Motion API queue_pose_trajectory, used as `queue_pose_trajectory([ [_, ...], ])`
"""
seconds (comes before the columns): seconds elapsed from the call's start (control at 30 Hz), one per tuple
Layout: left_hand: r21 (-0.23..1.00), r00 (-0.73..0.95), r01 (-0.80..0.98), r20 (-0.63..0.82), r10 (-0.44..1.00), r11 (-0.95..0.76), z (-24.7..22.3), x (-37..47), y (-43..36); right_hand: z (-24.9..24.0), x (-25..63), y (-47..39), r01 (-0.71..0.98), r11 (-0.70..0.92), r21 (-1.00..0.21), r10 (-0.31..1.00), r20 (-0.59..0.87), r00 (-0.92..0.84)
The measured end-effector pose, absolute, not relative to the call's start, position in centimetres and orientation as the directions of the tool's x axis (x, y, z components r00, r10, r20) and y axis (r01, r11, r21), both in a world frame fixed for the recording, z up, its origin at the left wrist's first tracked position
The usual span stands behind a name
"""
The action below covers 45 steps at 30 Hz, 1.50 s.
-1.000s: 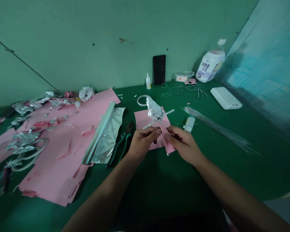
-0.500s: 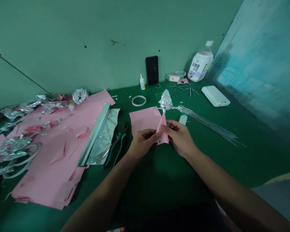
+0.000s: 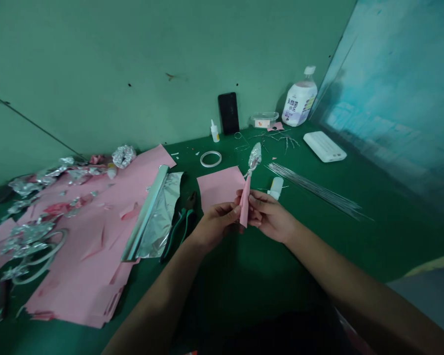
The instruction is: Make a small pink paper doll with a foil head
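Observation:
Between my hands stands a foil figure (image 3: 255,155) with a shiny crumpled head, its lower part wrapped in folded pink paper (image 3: 245,204). My left hand (image 3: 222,219) pinches the paper's left side, thumb in front. On the other side my right hand (image 3: 268,212) grips the paper, with the fingers partly hidden behind it. A flat pink sheet (image 3: 220,185) lies on the green table just beyond my left hand. A small white bottle (image 3: 276,187) lies past my right hand.
Green-handled pliers (image 3: 179,227), a foil roll (image 3: 148,214) and large pink sheets (image 3: 77,246) with foil scraps lie left. Wire rods (image 3: 314,190) and a white power bank (image 3: 324,146) lie right. At the back are a tape ring (image 3: 210,159), glue bottle (image 3: 214,131), phone (image 3: 228,113) and drink bottle (image 3: 299,101).
The foil figure has been turned, so it shows narrower, edge-on. The pink paper now sits closer around its lower part. The view has shifted slightly.

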<state>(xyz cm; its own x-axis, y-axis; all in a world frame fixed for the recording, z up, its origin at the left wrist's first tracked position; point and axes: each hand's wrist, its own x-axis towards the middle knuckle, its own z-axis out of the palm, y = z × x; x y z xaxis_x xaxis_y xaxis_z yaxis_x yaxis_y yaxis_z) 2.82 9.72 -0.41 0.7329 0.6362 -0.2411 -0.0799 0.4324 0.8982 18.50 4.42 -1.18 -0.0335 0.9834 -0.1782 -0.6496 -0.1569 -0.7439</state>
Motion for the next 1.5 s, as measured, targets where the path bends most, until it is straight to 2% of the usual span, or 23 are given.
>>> queue_pose_trajectory([
  [0.13,0.938,0.615,-0.072,-0.227,0.755,0.340,-0.7,3.2,9.5,-1.8,18.7,4.8,-0.519,-0.063,-0.853,0.970,-0.174,0.169],
  [0.27,0.963,0.587,-0.055,-0.181,0.789,0.262,-1.2,3.4,9.3,-1.8,18.7,4.7,-0.286,0.028,-0.958,0.941,-0.072,0.331],
  [0.33,0.986,0.571,-0.014,-0.130,0.810,0.168,-1.3,3.5,9.2,-1.6,18.5,4.5,-0.238,0.035,-0.971,0.940,-0.049,0.337],
  [0.4,0.991,0.546,-0.007,-0.111,0.830,0.137,-1.2,3.5,9.0,-1.5,18.3,4.4,-0.263,0.040,-0.964,0.946,-0.048,0.320],
  [0.53,0.978,0.460,-0.011,-0.178,0.870,0.206,-0.9,3.6,9.0,-1.7,18.1,4.6,-0.319,0.025,-0.947,0.952,-0.075,0.296],
  [0.67,0.972,0.431,-0.006,-0.208,0.878,0.233,-1.0,3.3,9.3,-1.7,18.2,4.7,-0.278,0.048,-0.959,0.964,-0.028,0.264],
  [0.77,0.987,0.483,-0.013,-0.135,0.865,0.161,-1.3,3.2,9.5,-1.5,18.4,4.7,-0.217,0.055,-0.975,0.964,-0.005,0.265],
  [0.87,0.996,0.443,-0.032,-0.056,0.895,0.078,-1.6,3.2,9.6,-1.7,18.2,4.7,-0.198,0.048,-0.979,0.968,-0.003,0.252],
  [0.97,0.993,0.384,-0.089,-0.043,0.922,0.083,-1.7,3.2,9.8,-1.9,17.7,4.6,-0.112,0.043,-0.993,0.967,0.014,0.255],
  [1.07,0.985,0.389,-0.129,-0.055,0.919,0.113,-2.0,3.1,10.2,-1.9,17.9,4.4,0.088,0.076,-0.993,0.971,0.094,0.219],
  [1.13,0.985,0.372,-0.133,-0.055,0.927,0.111,-2.3,3.0,10.4,-1.6,18.9,4.4,0.309,0.157,-0.938,0.955,0.224,0.194],
  [1.2,0.987,0.324,-0.129,-0.047,0.945,0.093,-2.6,2.9,10.7,-1.4,20.7,4.4,0.568,0.199,-0.798,0.884,0.397,0.248],
  [1.27,0.990,0.290,-0.117,-0.040,0.956,0.077,-2.8,2.8,11.0,-1.5,22.6,4.5,0.738,0.040,-0.673,0.767,0.494,0.410],
  [1.3,0.992,0.282,-0.106,-0.039,0.959,0.072,-2.9,2.8,11.0,-1.7,23.4,4.6,0.770,-0.078,-0.633,0.741,0.480,0.470],
  [1.37,0.995,0.275,-0.074,-0.044,0.961,0.067,-2.9,2.8,11.1,-2.2,24.3,4.7,0.795,-0.273,-0.542,0.787,0.349,0.509],
  [1.43,0.998,0.268,-0.041,-0.036,0.963,0.049,-2.7,2.7,11.1,-2.8,24.3,4.9,0.794,-0.365,-0.487,0.826,0.225,0.517],
  [1.5,1.000,0.262,-0.011,-0.021,0.965,0.024,-2.4,2.7,10.9,-3.3,23.8,4.9,0.778,-0.390,-0.493,0.825,0.189,0.533],
])
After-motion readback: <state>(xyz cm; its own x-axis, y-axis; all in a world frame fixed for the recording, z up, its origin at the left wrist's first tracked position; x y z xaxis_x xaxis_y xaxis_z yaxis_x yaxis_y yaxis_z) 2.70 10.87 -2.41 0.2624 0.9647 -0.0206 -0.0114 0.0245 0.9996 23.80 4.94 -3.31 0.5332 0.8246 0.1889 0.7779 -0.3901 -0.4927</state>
